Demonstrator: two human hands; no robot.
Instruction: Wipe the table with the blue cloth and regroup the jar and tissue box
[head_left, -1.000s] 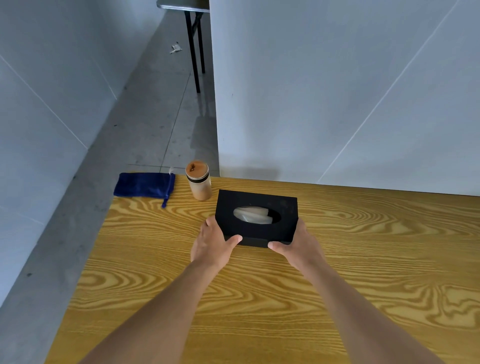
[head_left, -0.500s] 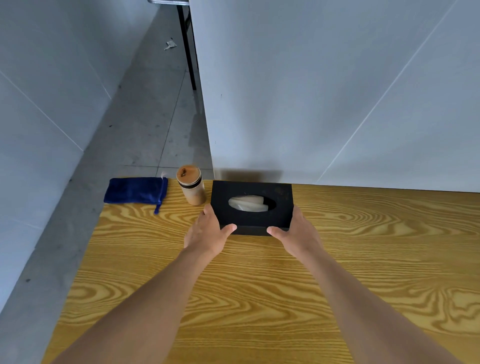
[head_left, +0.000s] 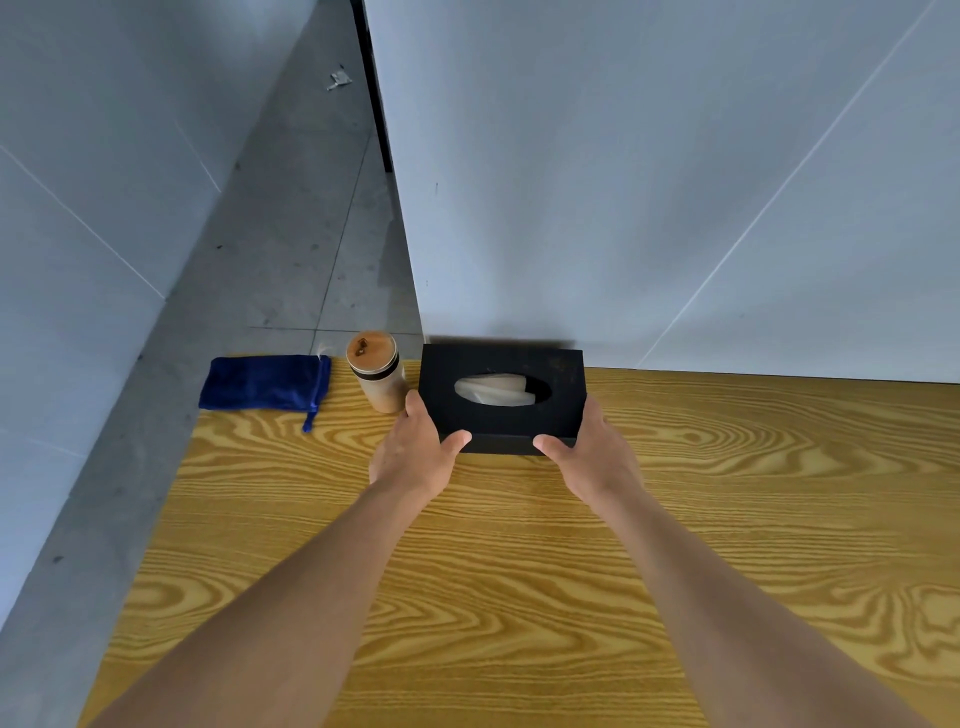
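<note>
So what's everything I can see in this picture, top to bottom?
tissue box: one, black, white tissue showing, far table edge by the wall
jar: one, tan with wooden lid, just left of the box
cloth: one, blue, far left corner
table: one, yellow wood grain
wall panels: pale grey, behind the table
floor: grey, at left
left hand: grips the box's left end
right hand: grips its right end
</note>
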